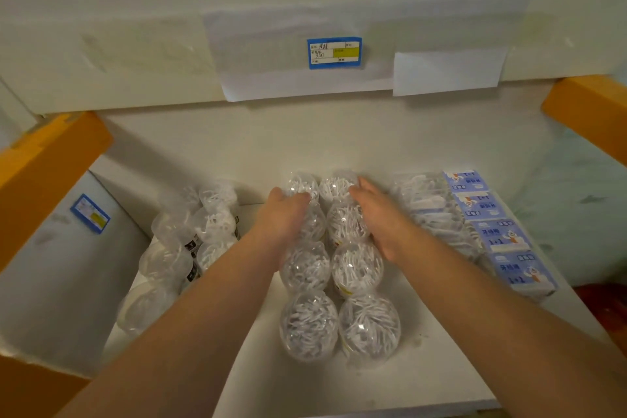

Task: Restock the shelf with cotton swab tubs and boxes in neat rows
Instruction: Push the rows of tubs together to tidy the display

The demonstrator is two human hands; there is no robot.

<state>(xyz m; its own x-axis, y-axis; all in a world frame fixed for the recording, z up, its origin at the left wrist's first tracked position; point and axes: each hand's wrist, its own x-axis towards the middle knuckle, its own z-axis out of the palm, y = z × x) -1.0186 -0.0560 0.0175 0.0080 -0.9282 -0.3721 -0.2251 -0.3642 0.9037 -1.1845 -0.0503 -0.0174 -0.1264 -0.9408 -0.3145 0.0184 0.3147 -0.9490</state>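
Note:
Two rows of clear round tubs full of white swabs [308, 324] run front to back down the middle of the white shelf [390, 387]. My left hand [283, 219] lies flat against the left side of the rear tubs, its fingertips on the back left tub [302, 185]. My right hand [378, 217] presses the right side of the same rows, fingers reaching the back right tub [337, 185]. Both hands flank the rows with fingers extended. A row of blue boxes [502, 234] lines the right, with clear packs [431, 207] beside it.
A looser cluster of clear tubs [190, 241] stands at the left, near a grey side panel with a small blue label [90, 213]. Orange shelf beams [47, 173] frame both sides. The upper shelf edge carries paper sheets and a blue price tag [334, 52].

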